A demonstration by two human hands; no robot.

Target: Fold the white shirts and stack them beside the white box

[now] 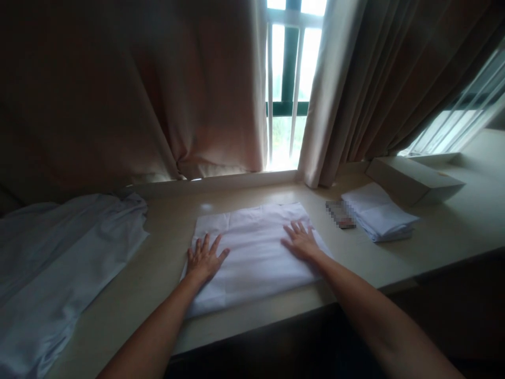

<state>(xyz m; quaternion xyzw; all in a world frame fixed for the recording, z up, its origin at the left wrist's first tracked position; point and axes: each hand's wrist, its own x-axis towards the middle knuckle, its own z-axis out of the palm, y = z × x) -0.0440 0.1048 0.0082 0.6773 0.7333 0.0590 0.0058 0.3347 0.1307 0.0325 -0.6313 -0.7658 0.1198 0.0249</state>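
A white cloth (pixel 256 252), folded into a flat rectangle, lies in front of me on the pale tabletop (pixel 165 231). My left hand (pixel 205 258) rests flat on its left side, fingers spread. Toward the cloth's right side, my right hand (pixel 302 239) also lies flat with its fingers apart. Neither hand grips anything. Faint creases cross the cloth, and its near edge runs close to the table's front edge. I cannot make out what kind of cloth it is.
Crumpled white fabric (pixel 74 252) covers the table's left end. To the right lie a small blurred-out item (pixel 341 215), a folded stack of white cloth (pixel 379 210) and a pale box (pixel 414 176). Brown curtains (pixel 221 89) hang along the back beside a barred window (pixel 290 79).
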